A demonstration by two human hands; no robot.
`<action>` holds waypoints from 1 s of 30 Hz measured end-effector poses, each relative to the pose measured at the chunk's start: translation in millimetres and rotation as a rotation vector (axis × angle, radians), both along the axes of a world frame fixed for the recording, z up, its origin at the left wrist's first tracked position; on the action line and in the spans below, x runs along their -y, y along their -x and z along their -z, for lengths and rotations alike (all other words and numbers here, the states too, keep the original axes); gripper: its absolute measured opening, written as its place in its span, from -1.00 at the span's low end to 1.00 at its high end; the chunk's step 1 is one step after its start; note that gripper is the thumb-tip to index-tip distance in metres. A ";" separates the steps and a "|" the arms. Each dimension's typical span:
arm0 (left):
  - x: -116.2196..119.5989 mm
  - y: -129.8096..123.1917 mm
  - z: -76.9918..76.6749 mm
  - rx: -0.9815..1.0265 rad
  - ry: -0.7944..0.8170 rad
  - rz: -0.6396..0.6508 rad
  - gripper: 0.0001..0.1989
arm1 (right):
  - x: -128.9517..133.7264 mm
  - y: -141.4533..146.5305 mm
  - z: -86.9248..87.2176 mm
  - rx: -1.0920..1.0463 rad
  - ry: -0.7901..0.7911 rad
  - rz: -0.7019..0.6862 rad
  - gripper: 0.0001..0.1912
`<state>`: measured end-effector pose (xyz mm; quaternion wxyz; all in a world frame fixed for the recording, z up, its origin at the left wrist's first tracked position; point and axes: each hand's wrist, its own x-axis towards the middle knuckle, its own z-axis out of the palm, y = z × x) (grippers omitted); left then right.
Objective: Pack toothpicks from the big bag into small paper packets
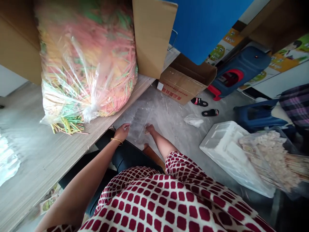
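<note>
10 o'clock: clear polythene sack of pastel drinking straws (84, 64) | LEFT HAND (122, 132): gold bangle (116, 140), touching clear plastic bag (140, 117) between hands | RIGHT HAND (151, 129): on same bag, apart from left; both grips unclear | 1 o'clock: brown cardboard carton (182, 84), red Chinese print, illegible

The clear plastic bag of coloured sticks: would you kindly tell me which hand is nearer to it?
The left hand is nearer, close to the bag of coloured sticks but apart from it. The right hand is farther off.
</note>
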<state>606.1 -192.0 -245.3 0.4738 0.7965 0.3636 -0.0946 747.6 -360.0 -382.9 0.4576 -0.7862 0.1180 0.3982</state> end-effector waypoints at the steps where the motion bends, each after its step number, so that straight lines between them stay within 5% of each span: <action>1: 3.0 4.3 -3.6 0.011 0.040 -0.011 -0.69 | -0.4 0.5 -4.8 0.002 0.005 0.012 -0.73; 5: 10.7 8.2 -6.1 0.046 0.202 -0.158 -0.65 | 10.9 -3.9 -35.4 -0.009 -0.078 0.067 -0.75; 11: 33.4 4.1 -20.1 0.034 0.617 -0.265 -0.43 | 36.6 6.5 -106.6 -0.085 -0.485 0.047 -0.63; 17: 68.3 22.6 -55.4 0.277 1.336 -0.236 -0.44 | 22.0 61.6 -168.5 -0.190 -0.887 -0.070 -0.45; 20: 69.3 34.2 -62.6 0.290 1.337 -0.323 -0.50 | 6.5 88.8 -183.1 -0.026 -0.835 -0.112 -0.56; 26: 45.0 67.7 -66.7 0.263 1.226 -0.208 -0.56 | -6.4 96.5 -192.3 0.421 -0.534 -0.360 -0.59; 30: 28.6 85.9 -78.6 0.241 1.194 -0.113 -0.53 | -11.8 73.2 -199.8 0.310 -0.589 -0.385 -0.57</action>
